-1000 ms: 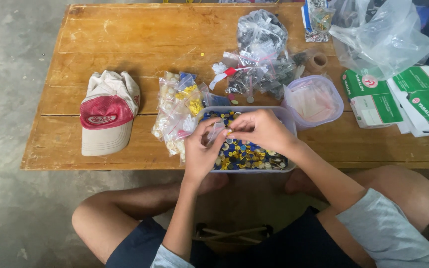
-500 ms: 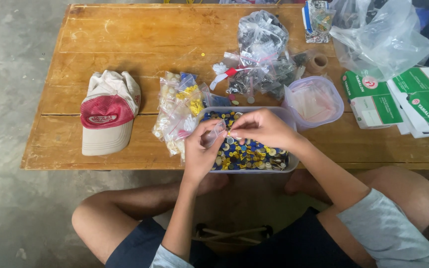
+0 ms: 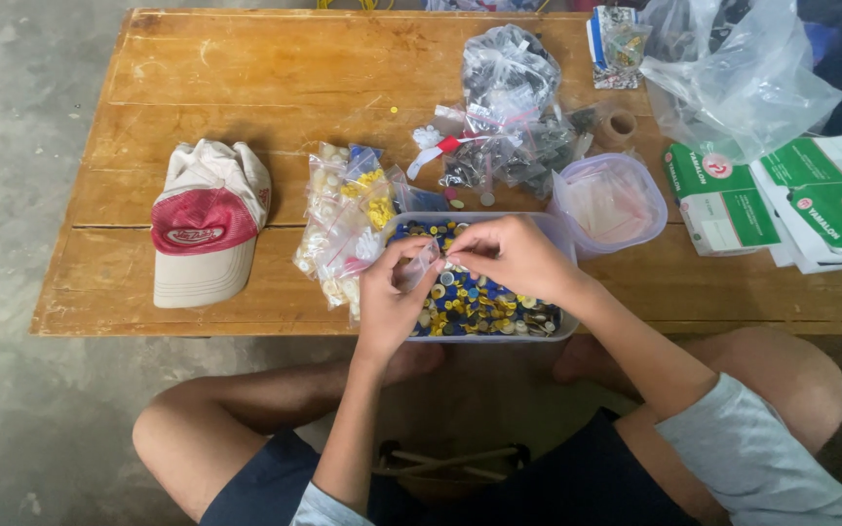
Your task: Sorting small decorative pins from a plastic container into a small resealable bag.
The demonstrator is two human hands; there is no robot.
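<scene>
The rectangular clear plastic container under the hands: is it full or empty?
Partly full: the rectangular clear plastic container holds many small blue, yellow and white round pieces.

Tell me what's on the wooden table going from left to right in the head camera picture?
Red and beige fabric cap → clear bags of white and yellow bits → clear plastic tub of blue and yellow round caps → empty round clear container → green and white cardboard boxes.

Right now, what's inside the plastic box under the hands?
The clear plastic box holds lots of small round caps, blue, yellow and white. The left hand and right hand hover above, pinching a small clear bag, so caps beneath them are hidden.
</scene>
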